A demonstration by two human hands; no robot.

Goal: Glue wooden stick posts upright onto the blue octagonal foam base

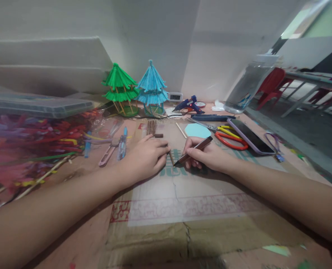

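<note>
My right hand [198, 152] grips a brown marker [196, 150] with a dark end, slanted down to the left. Its tip touches the lower end of a thin brown stick [171, 158] on the work surface. My left hand [149, 156] lies palm down, with its fingertips closed on the upper end of that stick. Just beyond the left fingers are several brown sticks [151, 127] side by side and a small brown cap [158, 135]. A pale stick [181, 130] and a light blue octagon [197, 130] lie past the right hand.
Green [119, 80] and blue [151, 84] tiered paper-roof models stand by the wall. A glue gun [188, 104], scissors [230, 140], phone [251, 136] and large clear bottle [243, 86] are at the back right. Left are a cutter [109, 153] and bagged colourful pipe cleaners [37, 138].
</note>
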